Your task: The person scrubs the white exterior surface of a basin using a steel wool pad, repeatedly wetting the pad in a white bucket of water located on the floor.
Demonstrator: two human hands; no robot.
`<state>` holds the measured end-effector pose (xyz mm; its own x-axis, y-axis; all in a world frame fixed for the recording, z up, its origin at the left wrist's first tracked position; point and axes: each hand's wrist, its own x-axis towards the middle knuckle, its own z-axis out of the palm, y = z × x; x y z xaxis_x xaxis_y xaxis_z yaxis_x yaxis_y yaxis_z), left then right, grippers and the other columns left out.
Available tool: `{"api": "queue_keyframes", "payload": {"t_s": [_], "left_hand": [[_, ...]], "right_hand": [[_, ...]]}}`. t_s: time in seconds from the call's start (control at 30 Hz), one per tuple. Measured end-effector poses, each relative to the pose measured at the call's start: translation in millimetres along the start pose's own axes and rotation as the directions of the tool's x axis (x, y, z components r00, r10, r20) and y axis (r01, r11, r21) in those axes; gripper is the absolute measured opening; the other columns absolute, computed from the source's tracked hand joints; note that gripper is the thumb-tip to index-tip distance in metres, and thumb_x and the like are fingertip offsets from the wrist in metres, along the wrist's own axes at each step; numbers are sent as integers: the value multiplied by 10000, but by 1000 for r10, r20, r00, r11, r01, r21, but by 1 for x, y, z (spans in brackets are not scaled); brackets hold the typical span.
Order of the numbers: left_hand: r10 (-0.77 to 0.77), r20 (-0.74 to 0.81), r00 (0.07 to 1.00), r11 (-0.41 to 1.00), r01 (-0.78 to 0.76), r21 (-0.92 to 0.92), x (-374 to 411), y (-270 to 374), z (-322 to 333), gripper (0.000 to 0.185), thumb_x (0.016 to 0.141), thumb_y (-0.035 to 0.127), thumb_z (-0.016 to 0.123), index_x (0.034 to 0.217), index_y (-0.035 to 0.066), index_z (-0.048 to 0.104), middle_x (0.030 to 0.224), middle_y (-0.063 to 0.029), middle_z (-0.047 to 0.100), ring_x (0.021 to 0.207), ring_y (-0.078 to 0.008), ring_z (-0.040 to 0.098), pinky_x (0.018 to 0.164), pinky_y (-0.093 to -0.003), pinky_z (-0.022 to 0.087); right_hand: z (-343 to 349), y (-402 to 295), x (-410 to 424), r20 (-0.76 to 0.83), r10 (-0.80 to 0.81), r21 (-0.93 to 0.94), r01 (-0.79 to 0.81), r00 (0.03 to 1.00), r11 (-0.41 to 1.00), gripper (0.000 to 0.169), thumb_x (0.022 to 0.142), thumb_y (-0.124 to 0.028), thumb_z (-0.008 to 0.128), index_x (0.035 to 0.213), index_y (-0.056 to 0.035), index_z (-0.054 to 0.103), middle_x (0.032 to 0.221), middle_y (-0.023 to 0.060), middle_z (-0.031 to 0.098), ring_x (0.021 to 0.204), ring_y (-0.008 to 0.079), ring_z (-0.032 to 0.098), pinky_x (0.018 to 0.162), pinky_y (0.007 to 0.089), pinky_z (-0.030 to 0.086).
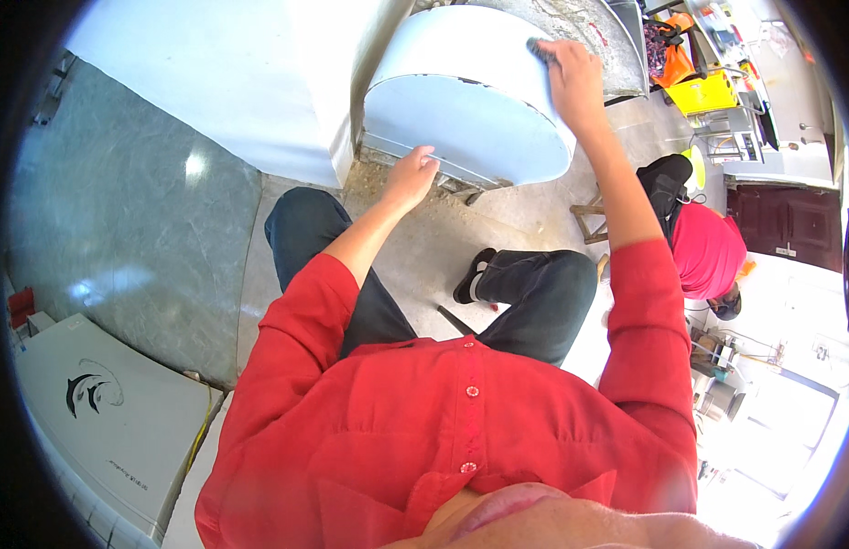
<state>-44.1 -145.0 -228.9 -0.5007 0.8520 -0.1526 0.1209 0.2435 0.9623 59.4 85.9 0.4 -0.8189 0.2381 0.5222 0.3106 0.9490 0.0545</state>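
Observation:
In front of me is a white curved metal housing with a rounded top and a flat front face. Its paint is chipped along the rim. My right hand is on the upper right of the curved top, gripping a small dark scrubbing pad or brush against the surface. Down at the lower edge of the front face is my left hand, its fingers loosely curled. Whether it touches the housing or holds anything is not clear.
A white wall block rises to the left. Behind the housing is a stained grey surface. At right, a person in a pink top sits near a wooden stool and a yellow crate. A white chest stands lower left.

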Motion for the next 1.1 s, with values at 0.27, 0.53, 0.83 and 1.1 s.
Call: {"api": "queue_keyframes", "payload": {"t_s": [0.27, 0.53, 0.83, 1.1], "left_hand": [[-45, -60, 997, 978, 32, -208, 24, -33, -1, 406, 940, 209, 543, 1268, -29, 545, 1082, -147, 670, 933, -206, 648, 827, -307, 499], [-137, -100, 985, 943, 99, -318, 18, -20, 0, 448, 893, 268, 564, 1246, -7, 573, 1076, -184, 672, 977, -283, 649, 892, -374, 483], [-283, -182, 942, 825, 142, -546, 20, -10, -27, 430, 928, 188, 504, 1321, 15, 498, 1097, -95, 666, 858, -155, 622, 720, -301, 469], [-552, -144, 822, 537, 218, -815, 8, -1, -52, 358, 914, 243, 470, 1205, 40, 518, 1088, -98, 615, 893, -202, 587, 765, -366, 458]], "right_hand": [[-16, -81, 20, 31, -270, 159, 262, 962, 952, 291, 853, -28, 535, 1087, -145, 662, 1057, 62, 631, 950, 256, 566, 832, 382, 402], [13, -48, 56, 110, -58, -162, 75, 992, 984, 300, 835, 8, 534, 1063, -131, 670, 1066, 73, 624, 939, 310, 547, 916, 392, 412], [41, -113, 103, 333, 2, -74, 24, 943, 997, 170, 827, -126, 579, 931, -76, 704, 1009, 150, 619, 948, 355, 586, 824, 435, 489], [87, -218, 42, 436, -328, -261, 467, 838, 845, 226, 817, -148, 589, 1019, -101, 678, 1139, 41, 592, 1094, 257, 520, 868, 372, 445]]}}
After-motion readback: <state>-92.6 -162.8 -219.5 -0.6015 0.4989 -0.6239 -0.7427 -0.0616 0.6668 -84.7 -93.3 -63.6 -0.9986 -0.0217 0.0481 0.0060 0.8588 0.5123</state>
